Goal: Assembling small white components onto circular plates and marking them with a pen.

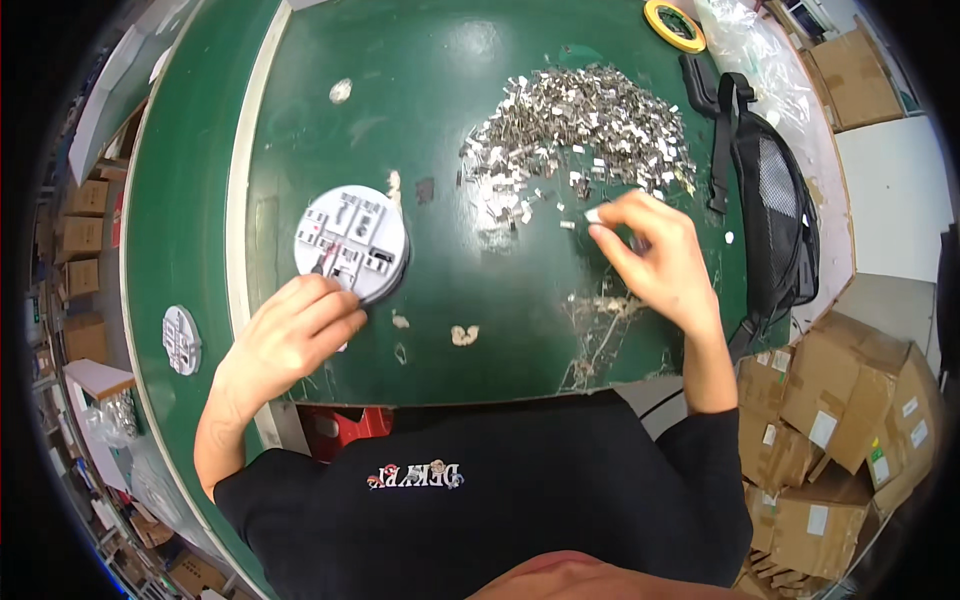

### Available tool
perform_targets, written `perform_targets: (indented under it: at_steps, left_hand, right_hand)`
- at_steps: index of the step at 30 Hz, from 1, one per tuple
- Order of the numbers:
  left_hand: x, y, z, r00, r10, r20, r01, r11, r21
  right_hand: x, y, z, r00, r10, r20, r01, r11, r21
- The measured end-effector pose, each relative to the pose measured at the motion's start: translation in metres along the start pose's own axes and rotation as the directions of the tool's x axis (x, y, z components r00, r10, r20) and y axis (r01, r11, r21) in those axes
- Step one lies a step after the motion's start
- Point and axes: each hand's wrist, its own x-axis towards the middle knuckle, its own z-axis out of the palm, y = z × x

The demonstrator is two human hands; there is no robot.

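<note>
I see a pale disc (pixel 377 222) toward the worktop's (pixel 530 335) front-left corner.
Left hand (pixel 288 335) touches it, grip unclear; right hand (pixel 655 255) pinches a white piece (pixel 593 216).

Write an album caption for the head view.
Left hand at a round white panel, right hand pinching a small white piece near heaped silver-white parts on a green tabletop.

Middle lane: you have a wide gap on the green tabletop (pixel 480 300) between the white disc (pixel 345 228) and the pile of small metal pieces (pixel 590 125).
Pile's near edge: stray bits (one pale piece (pixel 567 225) sits just beside your right hand (pixel 650 250)) hinder a low sweep.
Right side: the black bag (pixel 775 200) blocks your way outward.
Disc's near edge: your left hand (pixel 290 330) covers that approach; the far edge lies open.
</note>
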Motion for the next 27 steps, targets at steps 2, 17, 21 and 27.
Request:
perform_targets:
  at_steps: [2, 17, 21, 27]
  left_hand:
    - [-0.011, 0.006, 0.004, 0.997, 0.022, 0.075, -0.022, 1.000, -0.009]
    - [0.030, 0.041, 0.031, 0.879, -0.447, -0.166, 0.404, 0.883, -0.240]
    - [0.066, 0.073, 0.050, 0.946, -0.213, -0.244, 0.173, 0.969, -0.177]
    - [0.075, 0.107, 0.089, 0.974, -0.209, -0.090, 0.141, 0.864, -0.484]
  right_hand:
    - [0.003, 0.017, 0.011, 0.998, -0.044, 0.035, 0.046, 0.997, -0.059]
    - [-0.006, 0.012, 0.016, 0.995, -0.050, -0.087, 0.052, 0.998, 0.022]
    - [-0.016, 0.000, 0.007, 0.998, 0.029, -0.055, -0.016, 0.978, 0.210]
    - [-0.031, 0.001, 0.008, 0.993, -0.009, 0.119, -0.046, 0.891, 0.451]
